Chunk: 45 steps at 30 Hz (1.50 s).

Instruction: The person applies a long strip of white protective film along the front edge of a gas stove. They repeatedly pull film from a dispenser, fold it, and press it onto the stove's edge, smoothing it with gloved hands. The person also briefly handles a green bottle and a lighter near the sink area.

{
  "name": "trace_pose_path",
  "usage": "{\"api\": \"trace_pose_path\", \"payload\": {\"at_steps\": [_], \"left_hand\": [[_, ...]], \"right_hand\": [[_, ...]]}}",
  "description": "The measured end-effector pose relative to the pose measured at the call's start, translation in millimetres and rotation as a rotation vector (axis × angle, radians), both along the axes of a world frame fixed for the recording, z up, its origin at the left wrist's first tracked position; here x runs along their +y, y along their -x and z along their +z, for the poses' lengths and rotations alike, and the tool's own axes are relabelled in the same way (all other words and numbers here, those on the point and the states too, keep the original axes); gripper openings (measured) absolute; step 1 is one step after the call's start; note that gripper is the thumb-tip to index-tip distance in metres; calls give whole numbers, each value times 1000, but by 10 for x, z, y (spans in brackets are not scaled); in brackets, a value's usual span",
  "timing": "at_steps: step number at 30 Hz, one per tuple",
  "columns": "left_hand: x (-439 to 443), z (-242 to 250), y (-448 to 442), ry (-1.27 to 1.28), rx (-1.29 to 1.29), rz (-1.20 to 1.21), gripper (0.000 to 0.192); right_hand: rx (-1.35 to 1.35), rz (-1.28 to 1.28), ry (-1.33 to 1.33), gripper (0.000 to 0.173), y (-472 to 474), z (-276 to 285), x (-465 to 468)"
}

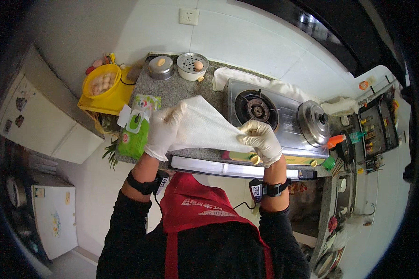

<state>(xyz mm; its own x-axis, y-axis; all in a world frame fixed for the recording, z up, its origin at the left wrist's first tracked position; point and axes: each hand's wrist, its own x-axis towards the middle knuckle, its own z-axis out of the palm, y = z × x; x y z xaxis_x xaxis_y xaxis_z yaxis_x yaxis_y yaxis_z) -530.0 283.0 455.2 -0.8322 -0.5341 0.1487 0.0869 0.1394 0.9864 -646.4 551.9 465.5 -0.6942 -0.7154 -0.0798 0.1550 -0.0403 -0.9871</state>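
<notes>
A white textured wet wipe (206,125) is stretched between my two gloved hands, above the front of the granite counter (174,91). My left hand (164,129) grips its left end, next to a green wipes packet (134,137) with its white lid flipped up. At the other end my right hand (263,141) pinches a corner, just in front of the gas stove (284,104). Both hands wear pale thin gloves. Part of the stove's front-left area is hidden behind the wipe and my right hand.
Behind my hands stand a perforated steamer pot (192,71) with an egg (198,65) on it and a metal lid (161,68). A yellow basket of eggs (103,83) sits at left. A lidded steel pot (313,122) covers the right burner; bottles (336,141) stand beyond it.
</notes>
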Motion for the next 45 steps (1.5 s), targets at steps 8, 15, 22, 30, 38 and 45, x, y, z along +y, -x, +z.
{"api": "trace_pose_path", "payload": {"at_steps": [8, 15, 22, 30, 38, 45], "left_hand": [[-231, 286, 94, 193, -75, -548, 38], [-601, 435, 31, 20, -109, -697, 31], [-1105, 152, -205, 66, -322, -726, 18], [-1158, -192, -126, -168, -35, -480, 20], [-1390, -927, 123, 201, -147, -180, 18], [-837, -1887, -387, 608, -433, -339, 15]], "right_hand": [[690, -25, -183, 80, 37, 331, -585], [321, 138, -268, 24, 110, 442, -1022], [-6, -10, -71, 18, 312, 289, -678], [162, -86, -203, 12, 543, -153, -739], [860, -181, -279, 10, 665, -759, -916], [1665, 316, -1054, 16, 102, -1745, -738]]}}
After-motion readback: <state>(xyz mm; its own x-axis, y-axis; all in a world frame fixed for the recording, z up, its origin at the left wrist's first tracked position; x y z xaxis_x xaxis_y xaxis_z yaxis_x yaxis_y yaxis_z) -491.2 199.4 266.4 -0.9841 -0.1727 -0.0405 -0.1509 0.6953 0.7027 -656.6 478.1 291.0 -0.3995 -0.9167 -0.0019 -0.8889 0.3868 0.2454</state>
